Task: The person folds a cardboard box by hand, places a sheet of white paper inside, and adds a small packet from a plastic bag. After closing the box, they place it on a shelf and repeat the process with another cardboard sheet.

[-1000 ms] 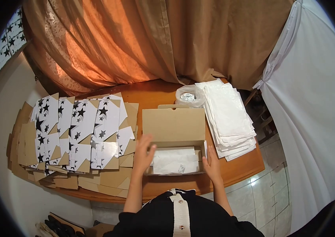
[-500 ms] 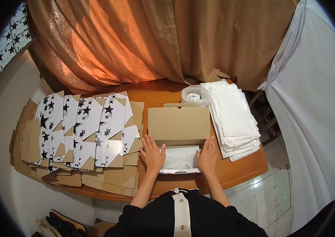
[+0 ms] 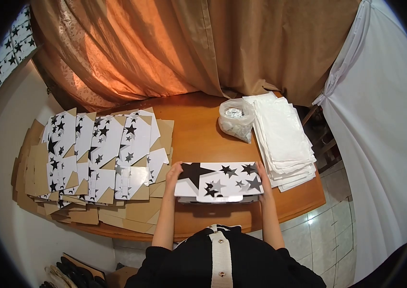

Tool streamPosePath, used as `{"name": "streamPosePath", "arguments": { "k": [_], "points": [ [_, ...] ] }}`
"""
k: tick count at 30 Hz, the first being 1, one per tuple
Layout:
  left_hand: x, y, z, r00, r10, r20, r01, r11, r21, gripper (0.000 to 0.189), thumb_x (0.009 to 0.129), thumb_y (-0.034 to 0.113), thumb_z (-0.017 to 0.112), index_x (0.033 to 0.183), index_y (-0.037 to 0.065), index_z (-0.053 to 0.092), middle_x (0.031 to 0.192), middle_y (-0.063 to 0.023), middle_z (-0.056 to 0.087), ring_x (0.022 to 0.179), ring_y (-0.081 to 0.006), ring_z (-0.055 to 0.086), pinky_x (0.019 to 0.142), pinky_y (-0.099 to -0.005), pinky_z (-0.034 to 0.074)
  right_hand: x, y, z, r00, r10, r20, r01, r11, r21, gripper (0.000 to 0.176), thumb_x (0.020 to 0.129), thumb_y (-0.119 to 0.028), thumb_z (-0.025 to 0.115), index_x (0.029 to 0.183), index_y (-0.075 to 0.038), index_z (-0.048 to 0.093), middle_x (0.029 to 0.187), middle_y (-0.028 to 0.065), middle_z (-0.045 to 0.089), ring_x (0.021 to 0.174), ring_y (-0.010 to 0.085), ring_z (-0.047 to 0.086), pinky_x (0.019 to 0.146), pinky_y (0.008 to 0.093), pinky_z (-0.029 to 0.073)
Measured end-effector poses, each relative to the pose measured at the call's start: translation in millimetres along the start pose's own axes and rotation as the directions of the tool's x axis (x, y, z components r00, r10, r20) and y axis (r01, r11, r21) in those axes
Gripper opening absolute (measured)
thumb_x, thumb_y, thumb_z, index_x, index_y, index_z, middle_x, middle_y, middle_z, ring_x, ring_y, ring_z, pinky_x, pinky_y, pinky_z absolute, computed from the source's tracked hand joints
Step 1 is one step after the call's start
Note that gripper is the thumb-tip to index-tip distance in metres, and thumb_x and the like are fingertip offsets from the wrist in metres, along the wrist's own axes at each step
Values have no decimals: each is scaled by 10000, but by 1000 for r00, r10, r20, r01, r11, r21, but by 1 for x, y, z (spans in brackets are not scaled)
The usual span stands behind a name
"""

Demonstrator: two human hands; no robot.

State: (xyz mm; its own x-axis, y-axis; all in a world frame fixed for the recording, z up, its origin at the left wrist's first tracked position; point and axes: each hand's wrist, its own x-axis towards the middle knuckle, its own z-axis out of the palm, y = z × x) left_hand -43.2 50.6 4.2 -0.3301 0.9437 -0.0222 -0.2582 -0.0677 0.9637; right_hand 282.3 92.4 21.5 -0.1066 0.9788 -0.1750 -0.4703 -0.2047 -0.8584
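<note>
A white cardboard box [image 3: 227, 180] printed with black and grey stars is closed, its lid facing up and its front tab over the near edge. My left hand [image 3: 173, 176] grips its left end, and my right hand [image 3: 264, 177] grips its right end. The fingers of both hands are partly hidden by the box sides. Whatever lies inside is covered by the lid. Beyond the box, a clear plastic bag [image 3: 236, 126] of small silvery pieces stands on the wooden table [image 3: 194, 132].
Flat star-printed cardboard box blanks [image 3: 102, 144] lie in a wide overlapping pile at the left. A stack of white paper sheets [image 3: 283, 139] sits at the table's right. Brown curtains [image 3: 266, 48] hang behind, and a white cloth [image 3: 376, 120] hangs at the right.
The box lid has come down from standing open and now covers the white paper inside. My hands have moved from the box's side edges to grip its two ends.
</note>
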Motion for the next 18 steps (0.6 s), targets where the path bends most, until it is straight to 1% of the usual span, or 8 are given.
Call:
{"name": "streamPosePath", "arguments": {
  "k": [1,5,6,8,9,11,16,18],
  "points": [
    [-5,1,-7,988,112,110,-131,974,185,157,823,158,608,948,63,614,1186,-62,504,1057,-134,472,887,-266,369,-13,-10,2,994,14,110,-1,993,-115,620,880,-142,489,1387,-2,160,1452,139,164,1327,217,206,1049,289,222],
    [-26,26,-1,967,132,218,-210,896,392,302,775,151,653,1055,50,599,1321,-101,424,1178,-208,429,966,-344,332,-27,-3,-2,986,-72,154,100,978,-184,691,790,60,540,1379,12,181,1442,175,169,1330,222,191,1057,300,204],
    [-31,36,4,968,130,217,-208,896,392,302,775,151,653,1055,50,599,1321,-101,424,1178,-208,429,966,-344,332,-28,1,-6,986,-69,153,97,978,-185,691,790,60,540,1379,12,181,1442,175,169,1330,222,191,1057,300,204],
    [-40,53,15,825,198,529,-564,225,795,376,742,210,687,1075,66,592,1332,-97,418,1219,-289,394,1005,-448,281,-28,6,-15,952,-208,224,304,719,-625,594,811,-32,562,1349,-30,309,1420,190,234,1322,275,222,1046,319,234],
    [-45,52,19,802,59,594,-581,309,753,547,723,370,672,1183,110,533,1377,-81,359,1258,-336,321,1014,-528,220,-32,0,-11,953,-209,219,301,719,-627,594,811,-32,562,1349,-30,309,1420,190,234,1322,275,222,1046,319,234],
    [-69,67,39,780,-26,625,-603,237,762,627,713,429,659,1236,132,482,1398,-78,322,1275,-345,285,1015,-546,198,-52,-23,12,921,-183,345,340,-58,-939,528,809,-170,601,1297,-92,418,1383,201,301,1295,333,265,1022,388,266],
    [-81,54,46,757,-26,653,-652,14,758,774,698,585,581,1322,173,380,1408,-67,302,1289,-358,243,1006,-586,172,-95,-27,51,885,-59,461,459,-49,-887,565,752,-308,645,1266,-164,457,1363,183,334,1270,358,289,977,534,248],
    [-83,48,45,753,-9,658,-658,-24,752,765,706,586,566,1322,173,378,1402,-67,309,1280,-359,257,1000,-587,187,-96,-13,49,883,-78,464,443,-189,-876,587,727,-318,662,1261,-180,462,1369,151,339,1276,344,284,981,553,225]
  ]
}}
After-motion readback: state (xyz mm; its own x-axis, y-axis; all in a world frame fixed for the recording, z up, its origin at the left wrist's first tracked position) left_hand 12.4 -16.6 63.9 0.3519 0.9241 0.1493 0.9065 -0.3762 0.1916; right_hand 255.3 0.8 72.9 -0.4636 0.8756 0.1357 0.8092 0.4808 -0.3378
